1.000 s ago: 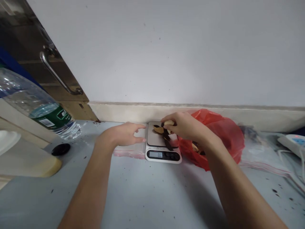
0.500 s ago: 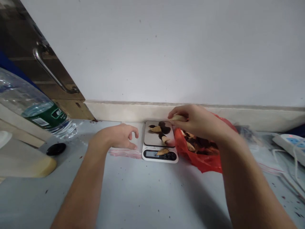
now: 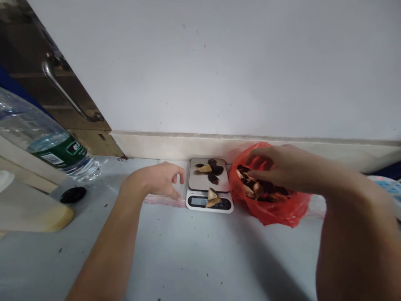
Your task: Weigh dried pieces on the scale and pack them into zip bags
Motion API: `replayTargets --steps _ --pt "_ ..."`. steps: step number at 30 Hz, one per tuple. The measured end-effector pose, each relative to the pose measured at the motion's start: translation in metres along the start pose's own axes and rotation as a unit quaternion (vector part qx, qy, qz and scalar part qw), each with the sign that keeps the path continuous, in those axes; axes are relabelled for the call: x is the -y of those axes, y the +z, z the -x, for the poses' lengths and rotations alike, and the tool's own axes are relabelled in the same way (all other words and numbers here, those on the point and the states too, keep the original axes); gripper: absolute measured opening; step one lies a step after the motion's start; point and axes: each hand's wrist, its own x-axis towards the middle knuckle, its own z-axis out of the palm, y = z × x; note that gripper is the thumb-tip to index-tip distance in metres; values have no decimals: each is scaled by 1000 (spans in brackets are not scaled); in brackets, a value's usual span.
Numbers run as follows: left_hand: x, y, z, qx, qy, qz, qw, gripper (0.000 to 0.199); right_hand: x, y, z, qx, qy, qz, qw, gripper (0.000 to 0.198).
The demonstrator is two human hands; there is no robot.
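A small digital kitchen scale [image 3: 191,184] stands against the wall base. On its plate lie several dried, curved pieces, such as a dark dried piece [image 3: 213,178] and a tan dried piece [image 3: 203,168]. Two pale pieces [image 3: 213,198] rest at the front, partly covering the lit display. My left hand [image 3: 163,179] lies left of the scale over clear zip bags [image 3: 164,200], thumb and index finger apart, holding nothing. Over the red plastic bag [image 3: 266,215], my right hand [image 3: 275,165] reaches with fingers apart. Dried pieces [image 3: 258,189] fill the bag; no piece shows in that hand.
At left, a clear water bottle [image 3: 53,142] leans in with a green label. Below it are a black round lid [image 3: 73,194] and a translucent container [image 3: 34,209]. A power strip [image 3: 387,184] is at the far right. Dark crumbs dot the grey tabletop [image 3: 175,251].
My right hand has moved right from beside the scale to above the red bag, and the pale piece it held is gone from it. A pale piece has shifted from plate to display.
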Motion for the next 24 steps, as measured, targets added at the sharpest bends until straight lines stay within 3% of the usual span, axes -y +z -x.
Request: replayTargets --steps 3,6,9,11,14,17,21,24 --pt "-4 2 -1 8 31 16 999 44 33 5 -1 60 -34 0 998 12" --pt "-3 3 -3 19 32 14 999 44 61 20 -3 182 -36 -33 982 31" --pt "2 2 -3 7 22 6 1000 47 77 38 -7 240 -34 57 968 38" --pt "6 1 -1 -2 11 2 1000 48 82 46 -11 244 -56 107 962 24" --pt "9 -1 3 -5 -1 3 1000 48 81 50 -16 259 -59 98 959 11" --pt "9 -4 7 -9 -10 0 1000 49 73 46 -20 231 -46 32 971 12" --pt "7 -6 9 -8 -21 -5 1000 52 64 41 -21 123 -59 -39 990 37" --pt "7 -7 10 -3 -25 -6 1000 50 66 37 -16 140 -46 -15 989 32"
